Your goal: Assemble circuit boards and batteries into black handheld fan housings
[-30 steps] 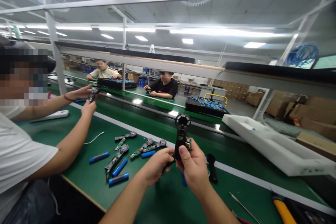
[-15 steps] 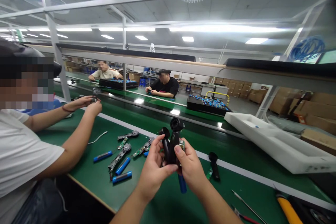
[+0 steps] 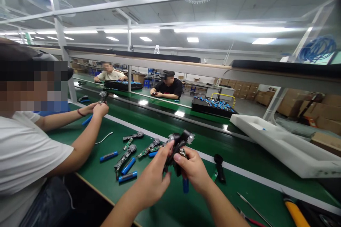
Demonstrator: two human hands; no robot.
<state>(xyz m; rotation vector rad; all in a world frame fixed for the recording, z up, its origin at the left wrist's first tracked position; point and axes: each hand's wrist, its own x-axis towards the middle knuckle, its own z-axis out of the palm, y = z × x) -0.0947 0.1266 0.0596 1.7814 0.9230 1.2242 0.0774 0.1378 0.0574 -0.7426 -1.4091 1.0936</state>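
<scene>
My left hand is closed on a black plastic housing part with a round ring-shaped head. Close against it, my right hand grips a second black housing part, its thumb by a small green circuit board. A blue cylindrical battery hangs below the right fingers. The two black parts cross and look tilted; whether they are joined I cannot tell. On the green bench to the left lie grey housing halves with boards, and several blue batteries.
Right of my hands lies another black housing with a board. A screwdriver, red-handled pliers and an orange-handled tool are at front right. White foam tray stands beyond. A co-worker's hands work at left.
The black parts have turned and now cross, their heads tipped to the right. My left fingers have shifted their grip. The whole view has swung slightly left.
</scene>
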